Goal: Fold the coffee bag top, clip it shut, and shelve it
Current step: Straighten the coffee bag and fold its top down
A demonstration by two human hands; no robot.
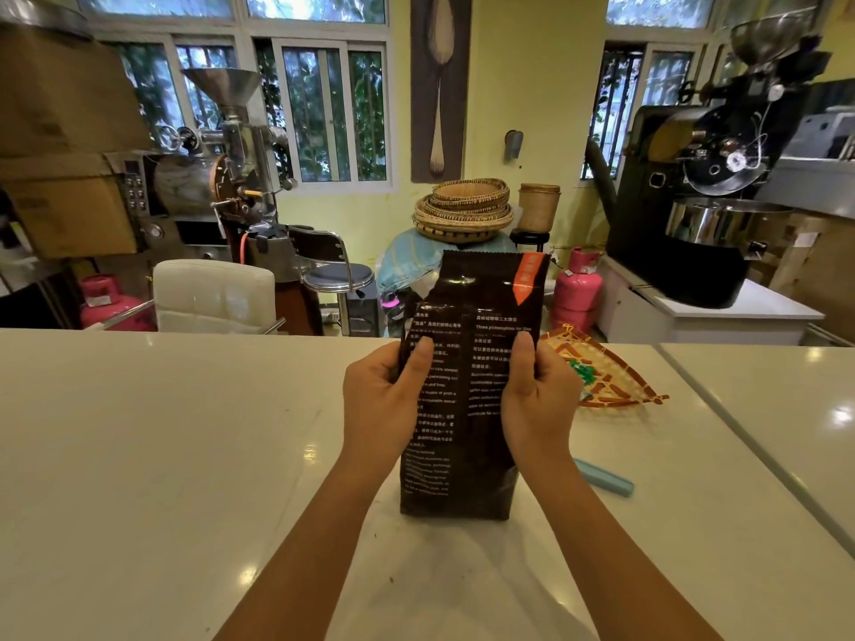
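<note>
We hold the coffee bag [467,386] upright on the white worktop [162,455], its base resting on the surface near the middle and its top standing unfolded, with an orange tab at the upper right corner. Our left hand [381,400] wraps the bag's left edge, thumb pressed flat across the printed face, so that grip is closed on the bag. Our right hand [539,397] does the same on the right edge, thumb forward on the front panel, grip likewise closed on the bag. The upper left edge of the bag is creased and pulled slightly inward above our left thumb. Just to the right of the bag's base, partly hidden behind our right forearm, a light blue clip [606,478] lies flat on the worktop, apart from the bag. Farther back on the right lies a woven fan-shaped tray [606,372] in orange and yellow, partly behind our right hand. Beyond the worktop we see a white chair [213,293], a pink gas cylinder [578,289] and stacked baskets [462,210].
</note>
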